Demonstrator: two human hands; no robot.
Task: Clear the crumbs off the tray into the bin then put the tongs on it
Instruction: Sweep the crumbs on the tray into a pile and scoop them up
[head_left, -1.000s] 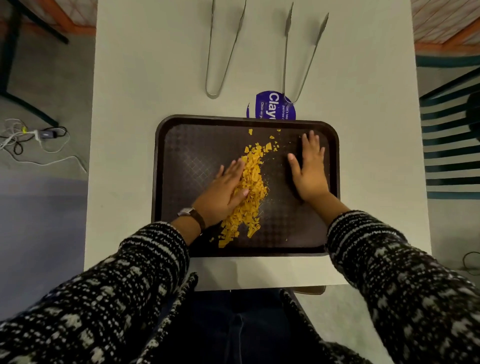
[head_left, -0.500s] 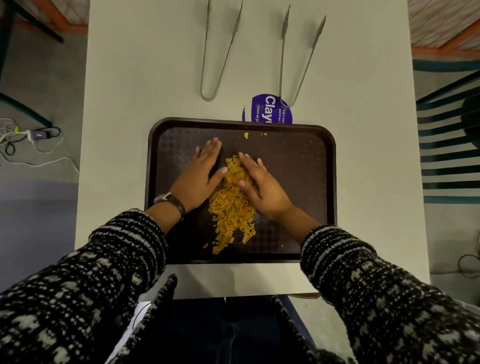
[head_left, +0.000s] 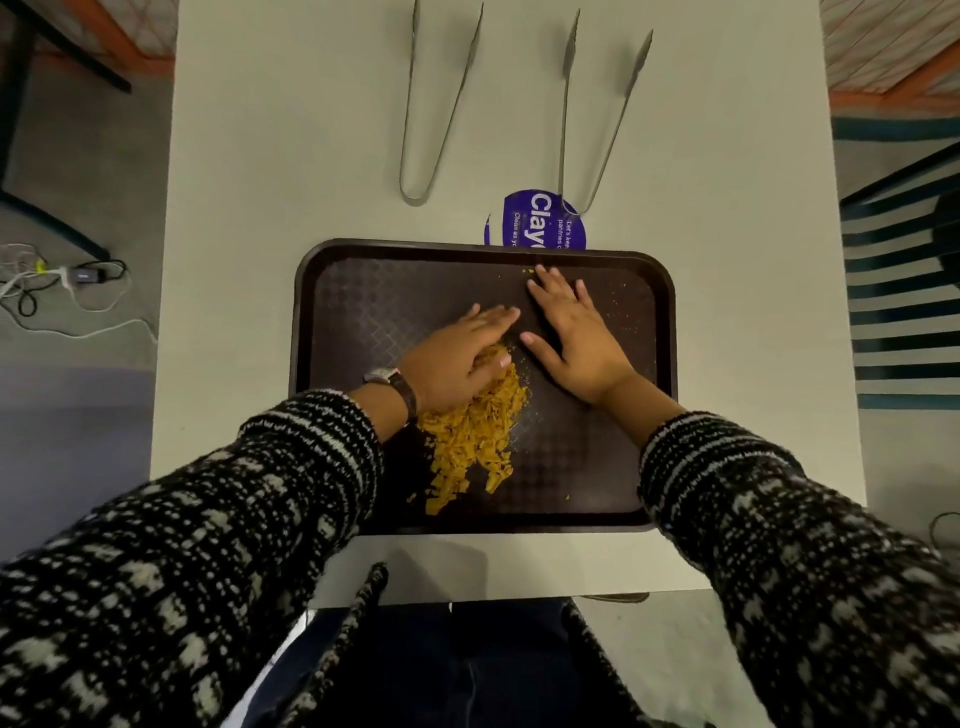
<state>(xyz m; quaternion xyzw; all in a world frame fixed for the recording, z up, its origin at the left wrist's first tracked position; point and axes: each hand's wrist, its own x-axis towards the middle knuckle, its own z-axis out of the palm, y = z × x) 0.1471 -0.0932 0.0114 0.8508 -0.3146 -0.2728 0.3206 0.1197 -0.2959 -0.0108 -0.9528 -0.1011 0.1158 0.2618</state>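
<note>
Two open, empty hands, right hand (head_left: 574, 340) now moved off crumbs (head_left: 475, 436), left hand (head_left: 454, 358) still flat on them

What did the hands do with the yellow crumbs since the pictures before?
The right hand slid back out to the far right of the tray, toward stray bits there. The left hand pressed onto the crumb pile, which got tighter. Nothing was picked up. Both tongs stayed on the table.
</note>
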